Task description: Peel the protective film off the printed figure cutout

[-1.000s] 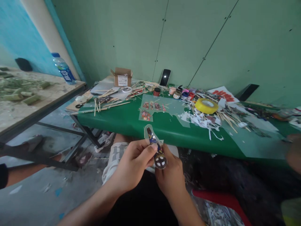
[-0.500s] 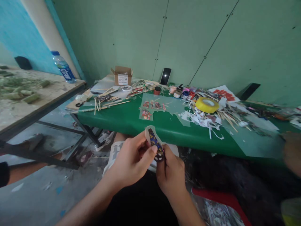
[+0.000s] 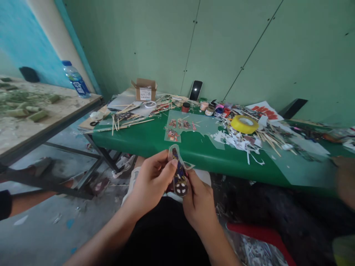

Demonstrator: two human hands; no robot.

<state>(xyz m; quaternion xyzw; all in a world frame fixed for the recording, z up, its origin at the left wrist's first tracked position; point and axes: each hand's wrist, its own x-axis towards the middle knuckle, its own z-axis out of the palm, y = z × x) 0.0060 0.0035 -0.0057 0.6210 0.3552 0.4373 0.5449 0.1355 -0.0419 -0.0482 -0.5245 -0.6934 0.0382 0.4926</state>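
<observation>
My left hand (image 3: pixel 152 181) pinches a small painted cutout (image 3: pixel 181 178) between thumb and fingers. The cutout is dark blue and gold, with a round black end showing white holes, and a translucent margin runs around its edge. My right hand (image 3: pixel 200 197) is closed at the cutout's lower right side; whatever lies inside its fingers is hidden. A thin translucent strip (image 3: pixel 189 166) curls out just above the right fingers. Both hands are over my lap, in front of the green table edge.
On the green table (image 3: pixel 133 138) lie small red cutouts (image 3: pixel 173 135), wooden sticks (image 3: pixel 133 123), paint jars (image 3: pixel 210 110), yellow tape (image 3: pixel 244 124) and white paper scraps (image 3: pixel 241 142). A phone (image 3: pixel 195 90) leans on the wall. A red-rimmed bin (image 3: pixel 256 228) stands below right. Another person's arm (image 3: pixel 345 181) shows at right.
The cutout has turned more upright and shifted slightly left and down in my left hand. A translucent strip now curls at its right side. The table things stay put.
</observation>
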